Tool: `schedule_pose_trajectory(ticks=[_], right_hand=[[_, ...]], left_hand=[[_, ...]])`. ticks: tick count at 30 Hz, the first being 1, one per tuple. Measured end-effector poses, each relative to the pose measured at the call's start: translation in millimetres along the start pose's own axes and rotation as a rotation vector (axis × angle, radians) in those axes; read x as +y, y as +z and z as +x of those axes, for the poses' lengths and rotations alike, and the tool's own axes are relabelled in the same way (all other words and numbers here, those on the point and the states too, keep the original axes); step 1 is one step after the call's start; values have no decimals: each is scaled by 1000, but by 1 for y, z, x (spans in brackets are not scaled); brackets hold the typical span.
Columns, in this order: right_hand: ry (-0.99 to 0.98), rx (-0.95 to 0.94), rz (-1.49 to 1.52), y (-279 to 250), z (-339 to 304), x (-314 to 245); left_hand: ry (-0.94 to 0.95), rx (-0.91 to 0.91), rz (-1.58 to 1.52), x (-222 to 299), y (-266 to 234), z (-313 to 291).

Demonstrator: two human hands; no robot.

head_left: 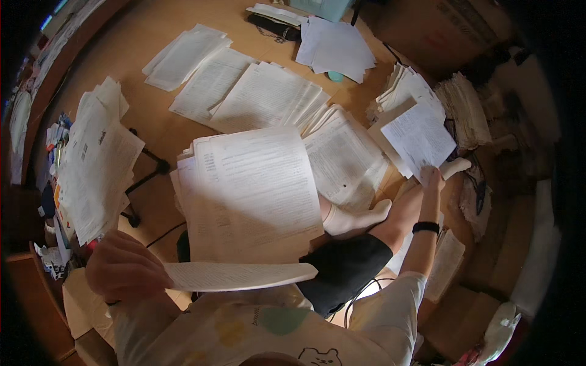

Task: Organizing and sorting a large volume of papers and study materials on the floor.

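My left hand is closed on the edge of a thin sheaf of printed sheets, which sticks out to the right close to my body. Just beyond it, a thick stack of printed paper lies over my lap. My right hand, at the end of an outstretched arm, pinches the near edge of a printed sheet above the pile of papers at the right. A brownish sheet shows partly beneath that one. The fingertips under the paper are hidden.
Fanned paper piles spread over the wooden floor. Another tall pile stands at the left above dark chair legs. Blank-looking sheets lie at the back by a black case. A large cardboard box stands far right.
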State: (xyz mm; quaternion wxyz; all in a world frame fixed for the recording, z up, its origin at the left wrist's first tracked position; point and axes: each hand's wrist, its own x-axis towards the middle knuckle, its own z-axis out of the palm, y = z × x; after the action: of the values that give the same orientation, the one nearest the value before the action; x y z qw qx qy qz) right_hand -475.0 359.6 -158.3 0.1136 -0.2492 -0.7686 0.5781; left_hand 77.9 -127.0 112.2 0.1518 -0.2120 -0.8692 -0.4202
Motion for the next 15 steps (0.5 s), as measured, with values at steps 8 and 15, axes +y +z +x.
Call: schedule_pose_trajectory(ticks=[8, 15], right_hand=[[-952, -41, -415, 54, -146, -64], [-160, -1555, -278, 39, -365, -56]], left_hand=[[-536, -35, 439, -4, 0, 12], [-541, 78, 421, -113, 23, 65]])
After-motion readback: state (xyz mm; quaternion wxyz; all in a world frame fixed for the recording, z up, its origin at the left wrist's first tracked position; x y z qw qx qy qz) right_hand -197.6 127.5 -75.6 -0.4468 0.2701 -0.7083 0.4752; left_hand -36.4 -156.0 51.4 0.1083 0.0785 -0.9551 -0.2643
